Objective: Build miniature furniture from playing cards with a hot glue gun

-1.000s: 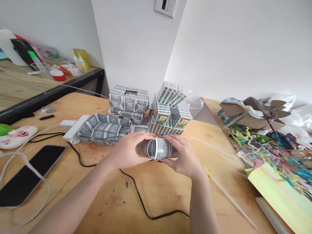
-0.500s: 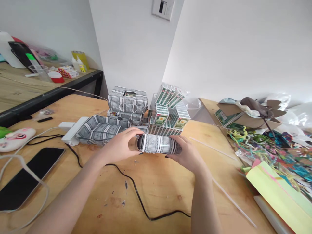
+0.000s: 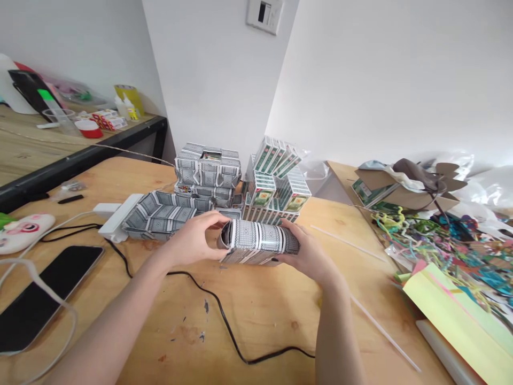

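Note:
Between my two hands is a box-like piece made of grey-and-white patterned playing cards [image 3: 260, 238], its curved top facing me. My left hand [image 3: 196, 235] grips its left end, thumb in front and fingers behind. My right hand [image 3: 306, 248] is wrapped round the right end. Behind my left hand lies an open tray made of the same cards [image 3: 160, 211]. Farther back stands a stacked card structure [image 3: 208, 166] with a small opening on top. Whether the held piece touches the table is hard to tell.
Green-and-white card packs [image 3: 276, 187] are stacked at the back. A white power strip [image 3: 120, 219] and phone [image 3: 52, 294] lie at left. A black cable [image 3: 224, 310] crosses the wooden table. Right are thin white sticks [image 3: 385, 331], a colourful scrap pile [image 3: 444, 251] and yellow paper [image 3: 460, 315].
The held card piece has tilted, so more of its front side shows below the curved top. Both hands stay on its ends; the view has shifted slightly.

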`<state>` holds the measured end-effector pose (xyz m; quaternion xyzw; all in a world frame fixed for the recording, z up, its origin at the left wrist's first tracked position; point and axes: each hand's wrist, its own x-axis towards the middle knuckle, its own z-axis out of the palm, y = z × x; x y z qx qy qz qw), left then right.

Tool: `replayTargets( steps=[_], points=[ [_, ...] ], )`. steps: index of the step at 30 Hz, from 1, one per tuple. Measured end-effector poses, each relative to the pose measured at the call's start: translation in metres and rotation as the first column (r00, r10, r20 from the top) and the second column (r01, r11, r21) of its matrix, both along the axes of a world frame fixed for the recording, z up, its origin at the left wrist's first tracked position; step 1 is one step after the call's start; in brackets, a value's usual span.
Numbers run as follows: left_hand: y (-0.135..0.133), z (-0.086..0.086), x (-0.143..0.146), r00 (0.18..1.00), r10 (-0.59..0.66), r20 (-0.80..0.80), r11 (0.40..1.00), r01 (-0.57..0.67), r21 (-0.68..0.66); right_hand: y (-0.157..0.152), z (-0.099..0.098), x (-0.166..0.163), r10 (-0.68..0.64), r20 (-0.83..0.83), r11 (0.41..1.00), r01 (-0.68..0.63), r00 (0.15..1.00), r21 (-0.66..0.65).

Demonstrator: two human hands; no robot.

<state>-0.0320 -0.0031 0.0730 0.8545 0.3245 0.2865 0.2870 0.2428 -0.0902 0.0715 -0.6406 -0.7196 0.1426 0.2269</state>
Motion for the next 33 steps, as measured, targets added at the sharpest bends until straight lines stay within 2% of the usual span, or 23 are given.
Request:
replayTargets(
  steps=[5,10,15,19,28,33],
  points=[
    [-0.015,0.017,0.005,1.000,-0.023,0.011,0.991,0.021,0.133,-0.004,0.012,-0.019,0.060,0.094,0.994,-0.067,0.994,0.080],
    [-0.029,0.029,0.008,0.999,-0.035,0.016,0.985,0.032,0.168,-0.006,0.019,-0.034,0.110,0.039,0.986,-0.114,0.993,0.123],
    [-0.033,0.029,0.006,1.000,-0.028,0.000,0.980,0.027,0.196,-0.004,0.017,-0.036,0.126,-0.077,0.988,-0.118,0.989,0.103],
    [-0.031,0.029,0.005,1.000,-0.002,-0.003,0.977,0.002,0.214,-0.002,0.014,-0.034,0.097,-0.109,0.992,-0.087,0.989,0.096],
    [-0.029,0.024,0.006,0.998,0.009,-0.066,0.978,0.005,0.210,-0.003,0.015,-0.036,0.086,-0.065,0.991,-0.079,0.994,0.110],
    [-0.029,0.022,0.008,0.996,-0.021,-0.083,0.980,0.037,0.194,-0.001,0.013,-0.035,0.094,-0.001,0.981,-0.093,0.996,0.170]
  ],
)
